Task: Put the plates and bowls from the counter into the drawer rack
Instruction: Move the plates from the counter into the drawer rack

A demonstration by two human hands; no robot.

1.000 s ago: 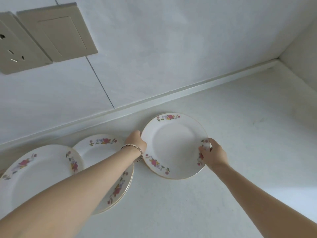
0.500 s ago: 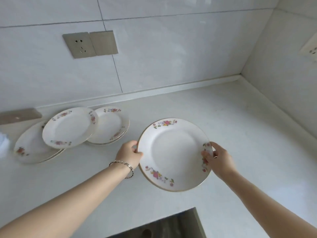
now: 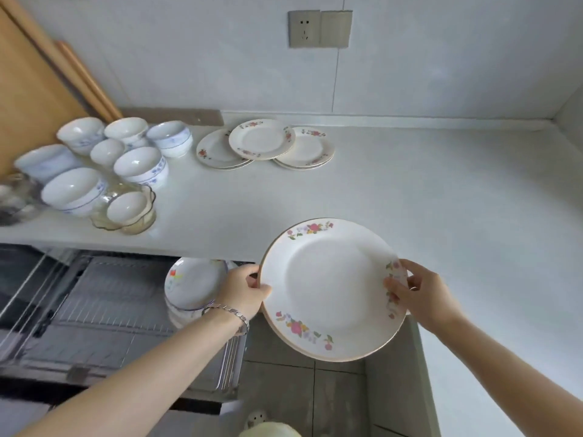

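A white floral plate (image 3: 331, 288) hangs in the air past the counter's front edge, held flat by both hands. My left hand (image 3: 243, 293) grips its left rim and my right hand (image 3: 416, 294) pinches its right rim. Below to the left, the open drawer rack (image 3: 104, 310) of wire holds dishes (image 3: 192, 285) at its right end. More floral plates (image 3: 263, 143) lie overlapped at the back of the counter (image 3: 410, 200). Several white bowls (image 3: 138, 165) stand at the counter's left, one of them inside a glass bowl (image 3: 126, 209).
Wooden boards (image 3: 38, 77) lean against the wall at the far left. A socket plate (image 3: 318, 28) is on the tiled wall. Grey floor tiles (image 3: 303, 395) show beneath the held plate, beside a cabinet side (image 3: 400, 389).
Both hands lifted the plate off the counter and brought it toward me, past the front edge. The view pulled back and down, revealing the bowls and the open drawer rack.
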